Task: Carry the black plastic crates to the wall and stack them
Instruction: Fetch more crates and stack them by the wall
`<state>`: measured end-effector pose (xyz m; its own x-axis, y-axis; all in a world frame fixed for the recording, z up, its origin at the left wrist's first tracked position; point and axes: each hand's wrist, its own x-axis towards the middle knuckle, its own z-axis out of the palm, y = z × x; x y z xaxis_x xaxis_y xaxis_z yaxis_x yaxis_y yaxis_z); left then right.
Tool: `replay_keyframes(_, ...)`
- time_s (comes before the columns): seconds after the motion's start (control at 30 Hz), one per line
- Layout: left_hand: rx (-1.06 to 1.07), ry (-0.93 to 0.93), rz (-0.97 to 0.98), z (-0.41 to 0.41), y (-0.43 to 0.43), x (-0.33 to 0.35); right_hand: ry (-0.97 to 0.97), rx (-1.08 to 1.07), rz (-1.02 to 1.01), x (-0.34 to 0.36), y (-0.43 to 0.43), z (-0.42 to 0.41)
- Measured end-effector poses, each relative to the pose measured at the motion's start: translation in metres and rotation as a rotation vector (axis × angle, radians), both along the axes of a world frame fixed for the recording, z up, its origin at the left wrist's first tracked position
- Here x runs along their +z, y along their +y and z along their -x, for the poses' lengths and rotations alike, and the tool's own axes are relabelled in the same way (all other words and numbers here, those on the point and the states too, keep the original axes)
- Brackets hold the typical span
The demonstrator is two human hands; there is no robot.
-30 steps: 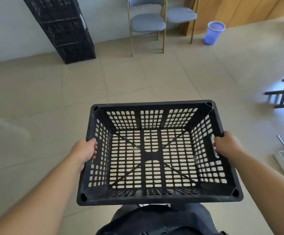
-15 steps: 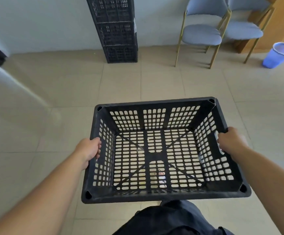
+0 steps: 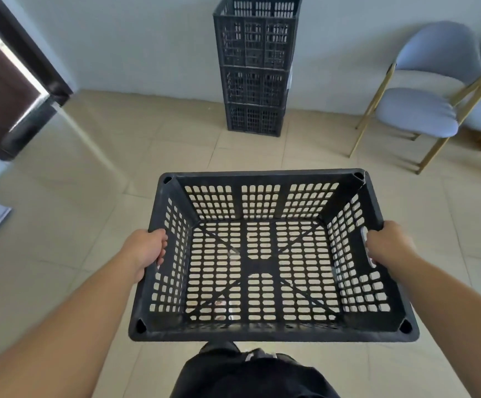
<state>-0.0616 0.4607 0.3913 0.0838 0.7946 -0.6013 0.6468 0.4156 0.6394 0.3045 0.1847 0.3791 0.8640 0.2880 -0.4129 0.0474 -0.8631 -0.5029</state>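
I carry an empty black plastic crate (image 3: 265, 179) with perforated walls and floor, held level in front of my waist. My left hand (image 3: 147, 251) grips its left side wall at the handle slot. My right hand (image 3: 388, 245) grips the right side wall, fingers curled through the handle slot. Straight ahead, a stack of three black crates (image 3: 255, 64) stands against the pale wall, its top cut off by the frame edge. The carried crate is well short of the stack, with bare tiled floor between them.
Two grey padded chairs (image 3: 423, 110) with gold legs stand against the wall to the right of the stack. A dark door frame (image 3: 26, 90) with bright light lies at the left. Beige floor tiles (image 3: 95, 225) stretch around me.
The view has swung left and I have moved closer: the crate stack went from upper left to straight ahead and looms larger. The blue bin has left the frame. Both hands keep their grip.
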Motion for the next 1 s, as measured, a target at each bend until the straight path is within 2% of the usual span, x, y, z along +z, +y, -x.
replay_keyframes(0.27, -0.075, -0.004, 0.047, -0.067, 0.182, 0.005, -0.022, -0.05, 0.042, 0.016, 0.162, -0.054)
replay_keyframes(0.5, -0.163, 0.01, -0.01, -0.158, 0.322, 0.025, 0.041, -0.175, -0.01, 0.029, 0.267, -0.112)
replay_keyframes(0.77, -0.189, 0.012, -0.033, -0.297, 0.44, 0.033, 0.063, -0.153, -0.04, 0.035, 0.382, -0.246)
replay_keyframes(1.0, -0.141, -0.048, -0.007, -0.398, 0.522, 0.071, 0.121, -0.07, -0.08, 0.079, 0.49, -0.381)
